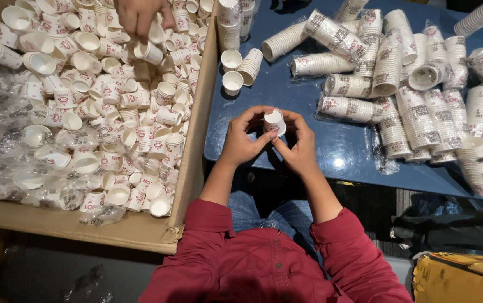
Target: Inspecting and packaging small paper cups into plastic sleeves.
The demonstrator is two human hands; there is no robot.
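Observation:
I hold one small white paper cup [274,122] with red print between both hands, just over the near edge of a blue table [286,90]. My left hand [240,141] pinches its left side with thumb and fingers. My right hand [298,147] grips its right side and base. The cup's mouth faces up and slightly away. Both my sleeves are red. To my left, a large cardboard box [193,168] is full of several loose cups of the same kind.
Another person's hand [140,17] reaches into the box's far end among the cups. Several plastic-wrapped cup stacks [415,84] cover the table's right side. Two loose cups [232,82] and a short stack [250,66] stand near the box. Crumpled plastic wraps [6,140] lie in the box. A yellow carton [460,278] sits bottom right.

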